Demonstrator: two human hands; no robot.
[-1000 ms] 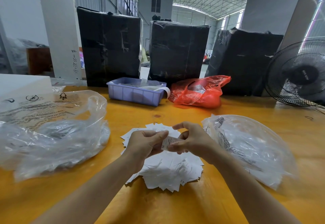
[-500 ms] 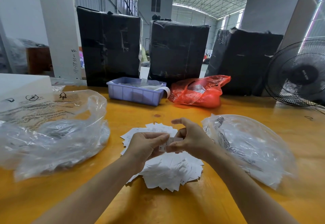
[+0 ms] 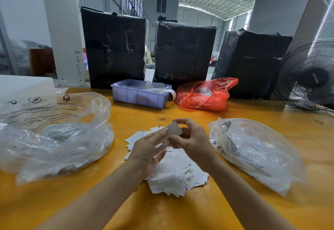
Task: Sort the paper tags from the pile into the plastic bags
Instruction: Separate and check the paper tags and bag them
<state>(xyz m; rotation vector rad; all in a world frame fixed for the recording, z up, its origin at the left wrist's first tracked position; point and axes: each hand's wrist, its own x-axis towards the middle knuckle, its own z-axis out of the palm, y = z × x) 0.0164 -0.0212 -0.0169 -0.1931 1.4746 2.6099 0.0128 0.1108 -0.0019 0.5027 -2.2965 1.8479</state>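
Observation:
A pile of white paper tags [image 3: 178, 174] lies on the yellow table [image 3: 180, 211] in front of me. A clear plastic bag [image 3: 54, 139] sits to its left and another clear plastic bag [image 3: 256, 150] holding tags sits to its right. Both hands hover over the far part of the pile. My right hand [image 3: 195, 139] pinches one raised paper tag [image 3: 176, 128] between thumb and forefinger. My left hand [image 3: 150, 150] is turned palm inward, and its thumb and fairly straight fingers hold a second tag [image 3: 164, 141] next to the right hand.
Behind the pile stand a purple plastic bin [image 3: 139, 97] and a red plastic bag [image 3: 204, 96]. Three black wrapped bundles [image 3: 115, 49] line the table's back edge. A black fan [image 3: 307, 78] is at the far right and a white box [image 3: 21, 87] at the far left.
My right hand has lifted one tag up and away from the left hand. The left hand's fingers have straightened and the palm has turned more into view.

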